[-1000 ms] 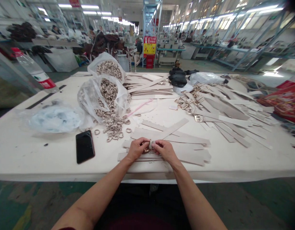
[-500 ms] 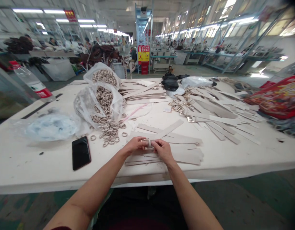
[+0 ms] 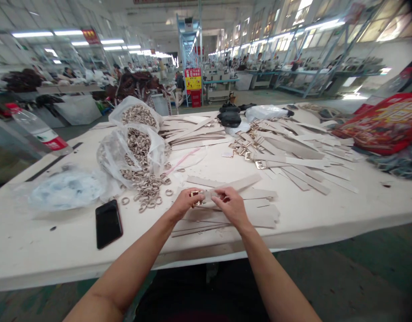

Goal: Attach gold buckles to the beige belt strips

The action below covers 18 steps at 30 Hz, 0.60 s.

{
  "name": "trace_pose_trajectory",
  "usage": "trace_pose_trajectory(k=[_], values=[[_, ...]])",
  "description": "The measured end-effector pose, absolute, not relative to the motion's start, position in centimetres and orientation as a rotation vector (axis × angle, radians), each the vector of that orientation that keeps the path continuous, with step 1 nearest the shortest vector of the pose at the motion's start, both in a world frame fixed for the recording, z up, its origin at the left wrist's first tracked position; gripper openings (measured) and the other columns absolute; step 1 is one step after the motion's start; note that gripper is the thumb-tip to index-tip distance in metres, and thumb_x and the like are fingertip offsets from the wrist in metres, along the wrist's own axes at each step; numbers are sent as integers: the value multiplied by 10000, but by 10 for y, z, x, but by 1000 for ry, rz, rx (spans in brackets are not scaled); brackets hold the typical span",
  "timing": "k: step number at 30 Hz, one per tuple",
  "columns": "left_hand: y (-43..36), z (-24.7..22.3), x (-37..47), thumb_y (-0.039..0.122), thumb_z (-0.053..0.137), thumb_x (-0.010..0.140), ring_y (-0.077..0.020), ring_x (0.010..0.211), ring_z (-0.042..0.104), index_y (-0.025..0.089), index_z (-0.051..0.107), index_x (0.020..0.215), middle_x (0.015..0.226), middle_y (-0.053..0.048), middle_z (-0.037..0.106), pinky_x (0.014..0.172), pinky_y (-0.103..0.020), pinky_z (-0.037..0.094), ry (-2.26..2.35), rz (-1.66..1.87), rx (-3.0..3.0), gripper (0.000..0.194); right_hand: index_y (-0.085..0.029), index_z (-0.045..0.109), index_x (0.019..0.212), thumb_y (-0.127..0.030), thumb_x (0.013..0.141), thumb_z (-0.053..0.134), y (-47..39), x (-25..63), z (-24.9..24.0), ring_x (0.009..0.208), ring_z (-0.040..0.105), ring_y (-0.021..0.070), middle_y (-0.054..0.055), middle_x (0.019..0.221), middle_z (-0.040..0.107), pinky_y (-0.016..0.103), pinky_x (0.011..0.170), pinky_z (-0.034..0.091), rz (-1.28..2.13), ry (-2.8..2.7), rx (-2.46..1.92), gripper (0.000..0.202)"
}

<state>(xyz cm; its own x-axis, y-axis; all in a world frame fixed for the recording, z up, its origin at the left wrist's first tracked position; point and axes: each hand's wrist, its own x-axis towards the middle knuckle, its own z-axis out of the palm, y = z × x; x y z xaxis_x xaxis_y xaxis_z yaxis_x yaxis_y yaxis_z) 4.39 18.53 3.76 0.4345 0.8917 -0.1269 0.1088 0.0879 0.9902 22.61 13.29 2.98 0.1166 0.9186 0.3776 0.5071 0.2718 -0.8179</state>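
Phone (image 3: pixel 108 224) black, lower left; bottle cap (image 3: pixel 13 107) red, left edge; printed bag (image 3: pixel 385 123) red with yellow, right.

Both bare forearms reach forward and converge, the left hand (image 3: pixel 186 202) and right hand (image 3: pixel 230 204) close together with fingers bent, thumbs seemingly pressed inward, though fingertip detail is blurred.

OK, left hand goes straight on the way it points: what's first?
Past the buckle and strap between the hands, the left hand would probably meet the right hand first; depth is unclear, so it might pass just off.
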Motion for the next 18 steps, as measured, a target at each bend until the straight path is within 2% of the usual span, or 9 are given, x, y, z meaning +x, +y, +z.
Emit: trace_pose_trajectory(k=[2, 3, 7, 12, 15, 18], values=[[181, 59, 48, 346, 704, 676, -60, 486, 385, 112, 657, 992, 576, 33, 530, 445, -186, 277, 886, 703, 1411, 396, -197, 640, 1088, -406, 679, 725, 123, 242, 59, 1000, 556, 235, 97, 1059, 627, 375, 908, 429, 237, -1751, -1295, 467], [176, 69, 50, 336, 707, 675, -58, 481, 381, 115, 657, 979, 569, 36, 523, 442, -185, 275, 833, 674, 1417, 378, -213, 626, 1128, -403, 669, 740, 116, 248, 73, 1014, 553, 233, 92, 1081, 624, 369, 919, 420, 186, -1873, -1254, 510], [142, 84, 51, 305, 708, 668, -49, 467, 376, 120, 656, 899, 547, 45, 504, 436, -181, 277, 751, 570, 1345, 300, -234, 645, 1104, -376, 721, 702, 77, 249, 103, 801, 604, 163, 43, 919, 666, 265, 734, 446, 281, -2126, -1302, 413], [84, 40, 29, 338, 709, 641, -60, 462, 413, 113, 643, 885, 575, 24, 548, 419, -178, 315, 867, 366, 1204, 338, -228, 651, 1038, -315, 681, 685, 16, 221, 56, 795, 629, 174, 30, 908, 695, 252, 699, 425, 585, -2038, -1601, 369], [51, 10, 15, 368, 720, 618, -67, 474, 431, 111, 642, 871, 605, 9, 568, 411, -176, 338, 922, 267, 1119, 370, -223, 648, 999, -296, 669, 646, -18, 207, 23, 739, 627, 194, 38, 810, 694, 262, 655, 405, 743, -1989, -1764, 338], [28, -3, 11, 389, 739, 594, -69, 481, 444, 109, 653, 868, 611, 6, 567, 409, -176, 349, 933, 212, 1060, 401, -225, 655, 949, -316, 654, 642, -41, 203, 11, 670, 603, 180, 37, 758, 678, 247, 602, 382, 921, -1918, -1793, 309]])
